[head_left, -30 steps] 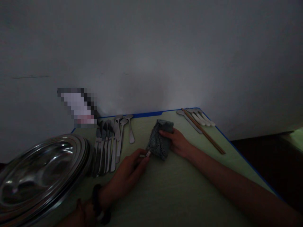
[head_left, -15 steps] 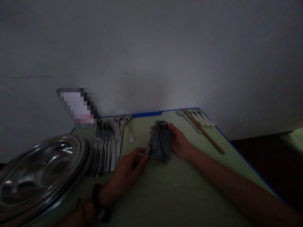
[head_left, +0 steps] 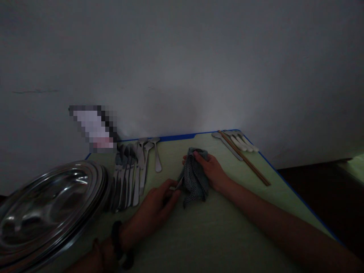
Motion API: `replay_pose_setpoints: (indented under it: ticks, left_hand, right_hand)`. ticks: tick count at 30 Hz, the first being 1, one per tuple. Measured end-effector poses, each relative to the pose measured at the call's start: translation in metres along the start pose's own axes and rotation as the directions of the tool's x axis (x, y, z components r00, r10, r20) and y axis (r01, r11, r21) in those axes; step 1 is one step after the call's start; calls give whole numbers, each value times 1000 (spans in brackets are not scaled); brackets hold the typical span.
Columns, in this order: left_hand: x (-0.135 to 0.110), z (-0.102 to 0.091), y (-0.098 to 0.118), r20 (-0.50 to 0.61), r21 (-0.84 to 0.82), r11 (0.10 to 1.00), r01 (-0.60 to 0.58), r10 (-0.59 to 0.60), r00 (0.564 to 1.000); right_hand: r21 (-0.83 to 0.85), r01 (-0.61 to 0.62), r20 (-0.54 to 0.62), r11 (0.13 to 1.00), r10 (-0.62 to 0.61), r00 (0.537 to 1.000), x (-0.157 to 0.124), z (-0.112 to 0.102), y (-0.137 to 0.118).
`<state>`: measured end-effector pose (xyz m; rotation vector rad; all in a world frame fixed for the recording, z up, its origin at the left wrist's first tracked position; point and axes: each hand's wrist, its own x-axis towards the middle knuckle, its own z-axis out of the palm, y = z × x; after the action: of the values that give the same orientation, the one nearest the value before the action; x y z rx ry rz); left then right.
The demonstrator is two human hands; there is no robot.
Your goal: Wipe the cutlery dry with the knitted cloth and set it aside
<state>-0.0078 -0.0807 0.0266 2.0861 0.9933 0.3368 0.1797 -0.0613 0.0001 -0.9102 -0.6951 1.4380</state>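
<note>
My right hand [head_left: 214,171] is closed around a grey-blue patterned cloth [head_left: 196,178], which hangs in folds over the table. Between the thumb and fingers of my left hand [head_left: 162,199] is the thin handle of a piece of metal cutlery [head_left: 179,183]. Its other end goes into the cloth and is hidden, so its kind does not show. Left of my hands lies a row of metal cutlery [head_left: 127,182], with several spoons [head_left: 156,155] at its right side.
Stacked metal plates [head_left: 51,208] take up the left of the pale green table [head_left: 170,242]. At the far right lie wooden chopsticks [head_left: 247,161], a metal spoon [head_left: 227,146] and white-handled cutlery [head_left: 243,143]. A blurred-out device [head_left: 93,127] leans by the wall [head_left: 182,68].
The cloth has bunched up, and its lower edge now hangs further down. My right hand has shifted its grip on it slightly; my left hand has barely moved.
</note>
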Motion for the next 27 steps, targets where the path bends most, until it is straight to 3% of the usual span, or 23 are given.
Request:
replay_pose_setpoints:
  ticks: [8,14,27]
  left_hand:
    - [1,-1,1,-16,-11,1000,-9,9,1000]
    - [1,0,0,-6,31,999,-23,23,1000]
    - [1,-1,1,-6,26,999,-36,36,999]
  right_hand:
    - [74,-23,99,997,15,995,-4,0,-4]
    - [15,-26,49,1000,25,998,-4,1,-2]
    - [37,-35,69,999,32,997,-3,0,-2]
